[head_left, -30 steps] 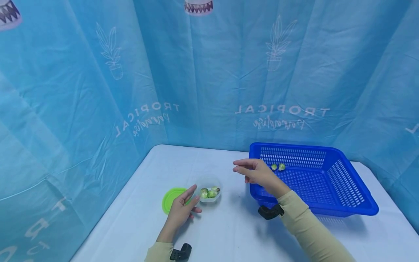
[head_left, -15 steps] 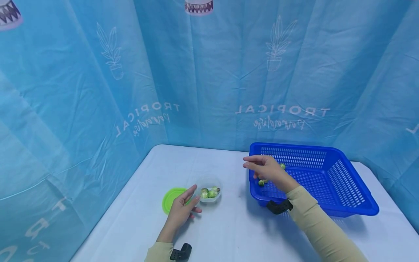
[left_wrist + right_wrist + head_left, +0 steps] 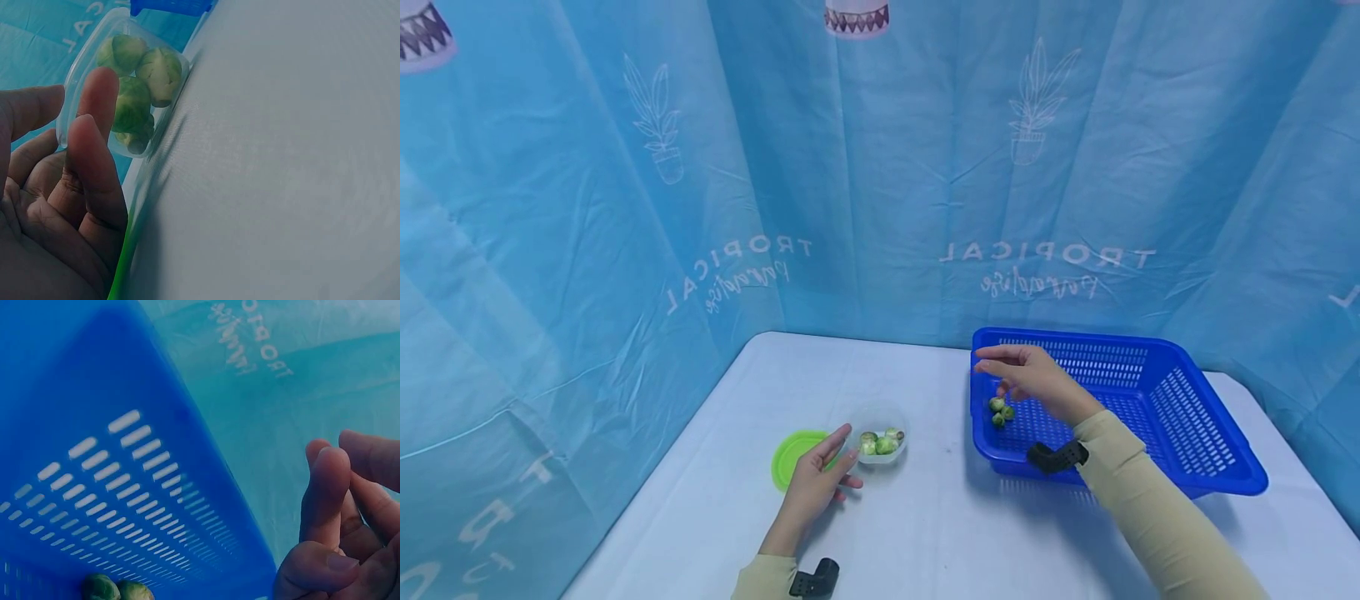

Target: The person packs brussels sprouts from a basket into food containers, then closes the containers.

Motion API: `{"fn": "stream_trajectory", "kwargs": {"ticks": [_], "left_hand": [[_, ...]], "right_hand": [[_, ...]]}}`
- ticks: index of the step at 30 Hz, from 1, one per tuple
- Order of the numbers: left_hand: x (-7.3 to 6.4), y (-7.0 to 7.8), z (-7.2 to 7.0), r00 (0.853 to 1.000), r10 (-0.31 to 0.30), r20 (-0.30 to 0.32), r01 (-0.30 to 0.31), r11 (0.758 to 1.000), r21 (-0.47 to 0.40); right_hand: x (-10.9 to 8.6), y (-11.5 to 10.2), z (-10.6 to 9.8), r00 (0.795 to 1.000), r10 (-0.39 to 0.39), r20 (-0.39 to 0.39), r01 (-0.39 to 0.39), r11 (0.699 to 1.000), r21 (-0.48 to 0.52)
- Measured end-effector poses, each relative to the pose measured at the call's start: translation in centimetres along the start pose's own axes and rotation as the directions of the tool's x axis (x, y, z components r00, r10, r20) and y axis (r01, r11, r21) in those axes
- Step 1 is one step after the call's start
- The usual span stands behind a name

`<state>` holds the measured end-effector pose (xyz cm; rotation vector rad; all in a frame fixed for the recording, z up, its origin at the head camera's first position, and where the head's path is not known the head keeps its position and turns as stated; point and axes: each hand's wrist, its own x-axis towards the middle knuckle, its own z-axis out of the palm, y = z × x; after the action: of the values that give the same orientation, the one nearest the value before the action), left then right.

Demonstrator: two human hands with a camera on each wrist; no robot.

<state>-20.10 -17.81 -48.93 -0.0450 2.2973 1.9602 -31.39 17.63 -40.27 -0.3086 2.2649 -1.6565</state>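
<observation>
Rest left hand point(image 3: 812, 483), spread and holding nothing, beside tub point(image 3: 880, 419) and tub sprouts point(image 3: 886, 445); guide right hand point(image 3: 1037, 379), loosely bent round nothing over basket point(image 3: 1075, 337), downward; ideally pinch basket sprouts point(image 3: 997, 404), clustered at left, singly and lightly to prevent rolling

Beige sleeves point(image 3: 1157, 517) adjoin black wrist cameras point(image 3: 1057, 457).

Head view bright, even. Soft-edged shadows on white table point(image 3: 925, 533) in front of blue basket point(image 3: 1150, 408). Wrist views dimmer, hazy; right wrist, curtain point(image 3: 300, 400) beyond blue basket out of focus.
</observation>
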Motion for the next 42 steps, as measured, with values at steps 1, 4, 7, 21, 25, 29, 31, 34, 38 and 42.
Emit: {"fn": "stream_trajectory", "kwargs": {"ticks": [1,4,7,21,25,29,31,34,38,42], "left_hand": [[0.0,0.0,0.0,1.0,0.001,0.001,-0.001,1.0,0.0],[0.0,0.0,0.0,1.0,0.002,0.001,-0.002,1.0,-0.002],[0.0,0.0,0.0,1.0,0.0,-0.001,0.0,1.0,-0.001],[-0.1,0.0,0.0,1.0,0.006,-0.01,-0.006,1.0,0.011],[0.0,-0.2,0.0,1.0,0.016,-0.008,-0.016,1.0,0.006],[0.1,-0.2,0.0,1.0,0.015,-0.003,-0.015,1.0,0.006],[0.1,-0.2,0.0,1.0,0.013,-0.002,-0.013,1.0,0.005],[0.1,-0.1,0.0,1.0,0.008,-0.001,-0.008,1.0,0.002],[0.1,-0.1,0.0,1.0,0.0,-0.003,0.0,1.0,-0.002],[0.1,0.0,0.1,1.0,-0.006,-0.005,0.006,1.0,0.0]], "right_hand": [[0.1,0.2,-0.3,1.0,0.0,-0.001,0.0,1.0,-0.001],[0.6,0.6,-1.0,1.0,-0.002,-0.021,0.003,1.0,0.003],[1.0,1.1,-1.7,0.999,0.005,-0.043,-0.004,1.0,0.003],[2.5,3.2,-3.2,0.999,0.021,-0.049,-0.024,0.998,-0.053],[3.0,3.9,-3.4,0.998,0.046,-0.035,-0.049,0.994,-0.095],[3.3,4.6,-3.8,0.997,0.076,-0.02,-0.078,0.987,-0.141],[3.4,4.9,-3.9,0.996,0.086,-0.013,-0.087,0.983,-0.162],[3.5,5.3,-4.2,0.995,0.096,-0.02,-0.098,0.977,-0.19],[3.8,5.7,-4.5,0.992,0.128,-0.018,-0.128,0.969,-0.211],[4.1,6.2,-4.5,0.987,0.159,-0.002,-0.155,0.957,-0.246]]}}
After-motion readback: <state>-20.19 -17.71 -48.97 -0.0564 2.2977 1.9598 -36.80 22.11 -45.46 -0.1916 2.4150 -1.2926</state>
